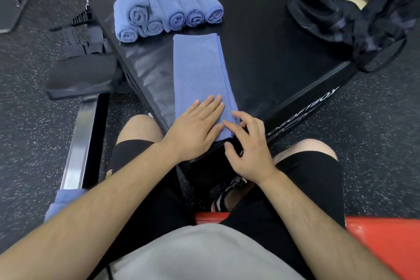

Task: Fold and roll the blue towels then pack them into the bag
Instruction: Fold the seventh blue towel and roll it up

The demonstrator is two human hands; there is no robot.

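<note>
My left hand (197, 125) lies flat on the near end of the folded towel (197, 70) on the black box (261, 63), right hand (247, 150) half-curled, just touching its corner and gripping nothing, so I bet an uneven start rolls it crooked.

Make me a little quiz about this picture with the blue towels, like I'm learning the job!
1. True or false: the long folded blue towel is already rolled up.
2. How many rolled blue towels lie on the black padded box? A) three B) six C) nine
3. Fill the gap: the left hand lies flat on the folded towel's ____ end (near or far).

Key: 1 false, it lies flat as a strip; 2 B; 3 near.
</note>
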